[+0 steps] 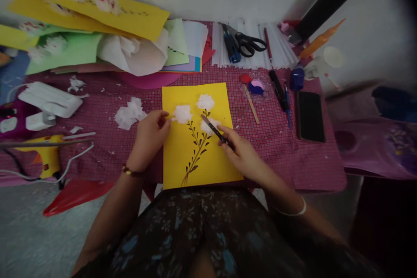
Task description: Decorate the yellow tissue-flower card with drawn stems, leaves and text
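A yellow card (pixel 176 160) lies on the cloth in front of me, with a brown painted stem and dark leaves (pixel 197 152). Three white tissue flowers sit at its top: a left one (pixel 183 114), an upper one (pixel 205 101) and a right one (pixel 208 127). My right hand (pixel 239 150) grips a slim black tool (pixel 216 131) with pale dots and a flat greyish end. That end points up-left, over the area between the flowers; contact is unclear. At the card's left edge, my left hand (pixel 153 134) has thumb and fingertips drawn together near the left flower; anything between them is too small to name.
Torn white tissue (pixel 130 114) lies left of the card. Farther left are a yellow glue gun (pixel 48 156) and white power adapters (pixel 50 99). Scissors (pixel 249 44), paint blobs (pixel 256 87), a wooden stick (pixel 252 106) and a phone (pixel 310 116) are at the right. Papers (pixel 130 15) are stacked behind.
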{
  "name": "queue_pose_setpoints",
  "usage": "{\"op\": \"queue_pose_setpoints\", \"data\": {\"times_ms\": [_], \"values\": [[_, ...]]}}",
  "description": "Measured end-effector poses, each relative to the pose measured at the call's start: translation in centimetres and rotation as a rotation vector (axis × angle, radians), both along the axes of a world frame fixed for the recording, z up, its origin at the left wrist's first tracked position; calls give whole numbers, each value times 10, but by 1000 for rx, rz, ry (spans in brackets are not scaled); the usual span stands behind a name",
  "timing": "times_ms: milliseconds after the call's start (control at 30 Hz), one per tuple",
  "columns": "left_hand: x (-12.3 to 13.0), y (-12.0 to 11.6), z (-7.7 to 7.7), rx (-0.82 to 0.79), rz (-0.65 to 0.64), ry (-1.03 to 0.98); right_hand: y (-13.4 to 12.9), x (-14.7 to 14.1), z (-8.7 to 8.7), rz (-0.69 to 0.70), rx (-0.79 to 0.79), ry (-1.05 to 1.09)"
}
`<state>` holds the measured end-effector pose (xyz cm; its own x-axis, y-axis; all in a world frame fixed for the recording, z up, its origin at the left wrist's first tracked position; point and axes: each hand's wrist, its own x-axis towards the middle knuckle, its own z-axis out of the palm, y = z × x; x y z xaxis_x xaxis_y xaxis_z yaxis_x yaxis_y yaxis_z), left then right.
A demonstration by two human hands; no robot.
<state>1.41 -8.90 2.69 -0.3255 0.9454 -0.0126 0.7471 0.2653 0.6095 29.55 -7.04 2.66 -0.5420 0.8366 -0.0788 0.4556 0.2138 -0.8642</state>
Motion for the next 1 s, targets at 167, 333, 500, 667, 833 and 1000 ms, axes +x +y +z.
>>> {"op": "queue_pose_setpoints", "data": {"times_ms": [167, 333, 500, 667, 833, 1000], "values": [[1, 8, 0, -65, -53, 54, 2, -28, 2, 114, 90, -9], [3, 9, -4, -40, -50, 101, 11, -51, 4, 204, 166, -157], [1, 10, -10, -7, -58, 98, 18, -65, 6, 255, 215, -247], [2, 11, -14, 10, -60, 98, 20, -73, 3, 307, 212, -324], [3, 12, -15, 3, -68, 106, 21, -76, -2, 322, 251, -358], [4, 13, -16, 2, -54, 117, 23, -75, 3, 330, 241, -369]]}}
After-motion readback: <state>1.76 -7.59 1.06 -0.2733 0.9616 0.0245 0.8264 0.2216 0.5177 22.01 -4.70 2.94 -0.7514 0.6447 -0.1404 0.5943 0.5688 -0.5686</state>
